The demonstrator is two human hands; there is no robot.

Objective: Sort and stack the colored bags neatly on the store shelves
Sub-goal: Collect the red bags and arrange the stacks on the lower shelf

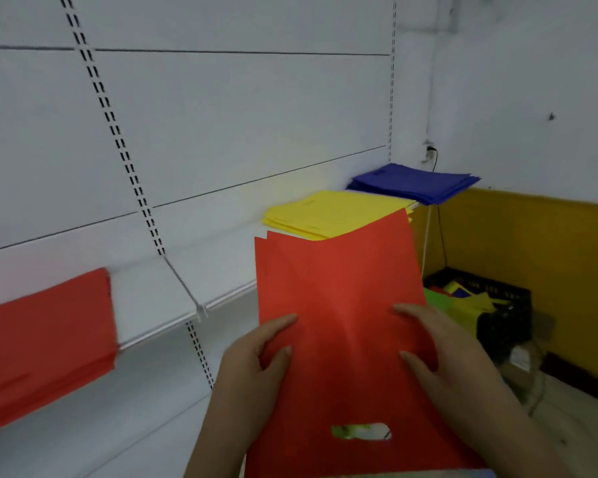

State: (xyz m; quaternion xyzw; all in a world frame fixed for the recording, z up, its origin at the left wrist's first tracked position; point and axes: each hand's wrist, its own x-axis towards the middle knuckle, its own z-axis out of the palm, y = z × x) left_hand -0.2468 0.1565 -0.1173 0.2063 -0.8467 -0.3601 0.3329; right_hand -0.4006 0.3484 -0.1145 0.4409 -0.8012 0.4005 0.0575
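Both hands hold a red bag (pixel 339 305) in front of the shelf (pixel 159 298), its cut-out handle toward the person. The left hand (pixel 252 353) pinches the left edge, thumb on top; the right hand (pixel 442 343) grips the right side, fingers (pixel 415 312) spread on the face and curled round the edge. The bag is creased down the middle — the step looks like flattening before stacking. The red stack (pixel 45 332) lies far left, well apart from the yellow stack (pixel 328 212) and blue stack (pixel 411 181), so the next move likely calls for carrying it left and squaring it on top.
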